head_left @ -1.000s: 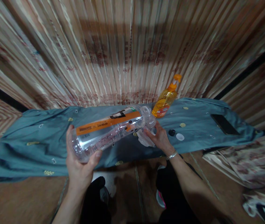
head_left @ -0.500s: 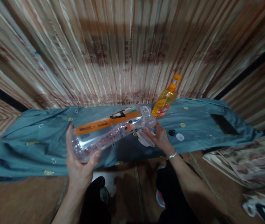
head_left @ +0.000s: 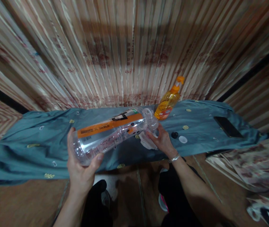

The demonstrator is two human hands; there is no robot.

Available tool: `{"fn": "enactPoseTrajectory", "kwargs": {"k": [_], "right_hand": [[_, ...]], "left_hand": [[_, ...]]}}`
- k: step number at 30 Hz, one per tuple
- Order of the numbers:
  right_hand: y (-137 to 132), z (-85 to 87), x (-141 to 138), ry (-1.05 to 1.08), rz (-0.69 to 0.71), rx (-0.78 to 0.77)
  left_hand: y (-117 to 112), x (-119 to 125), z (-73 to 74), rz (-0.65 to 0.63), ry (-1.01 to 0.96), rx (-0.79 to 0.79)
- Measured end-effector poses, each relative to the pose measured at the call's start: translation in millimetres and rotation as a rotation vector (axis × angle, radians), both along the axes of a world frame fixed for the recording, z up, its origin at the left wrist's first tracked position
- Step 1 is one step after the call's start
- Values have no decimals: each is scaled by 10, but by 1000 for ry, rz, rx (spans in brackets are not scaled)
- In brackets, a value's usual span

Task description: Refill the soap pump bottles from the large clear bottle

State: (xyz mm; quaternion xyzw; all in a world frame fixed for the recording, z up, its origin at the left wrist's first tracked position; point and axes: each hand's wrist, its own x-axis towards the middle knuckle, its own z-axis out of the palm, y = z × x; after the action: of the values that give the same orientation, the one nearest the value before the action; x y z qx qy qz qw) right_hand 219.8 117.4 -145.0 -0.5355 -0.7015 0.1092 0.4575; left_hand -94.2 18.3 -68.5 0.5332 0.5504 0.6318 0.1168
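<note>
A large clear plastic bottle with an orange-and-silver label lies tilted across the middle, its base to the left and its narrower end up to the right. My left hand is wrapped round the base, thumb on the near side. At the other end, the fingers of my right hand close round the clear neck end; part of them is hidden behind it. A crumpled white tissue shows beneath the right thumb. Whether the tissue is pinched or just lies there, I cannot tell.
An orange pump bottle stands behind my right hand. To the right are a small black cap, a white disc and a dark phone. All rest on a teal cloth, with a striped curtain behind.
Almost nothing differs. Both hands keep their hold on the bottle, which has turned very slightly; the view has shifted a little.
</note>
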Motion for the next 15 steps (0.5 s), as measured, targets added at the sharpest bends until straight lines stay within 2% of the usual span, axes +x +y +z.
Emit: {"fn": "enactPoseTrajectory", "kwargs": {"k": [3,10,15], "right_hand": [[4,-4,2,-4,-6,-3],[1,2,-2,8,5,-24],[6,-10,-1,-9,3,-7]], "left_hand": [[-2,16,16,24,-50,-33],[-21,19,40,33,-33,-27],[-13,19,38,10,-64,-44]]}}
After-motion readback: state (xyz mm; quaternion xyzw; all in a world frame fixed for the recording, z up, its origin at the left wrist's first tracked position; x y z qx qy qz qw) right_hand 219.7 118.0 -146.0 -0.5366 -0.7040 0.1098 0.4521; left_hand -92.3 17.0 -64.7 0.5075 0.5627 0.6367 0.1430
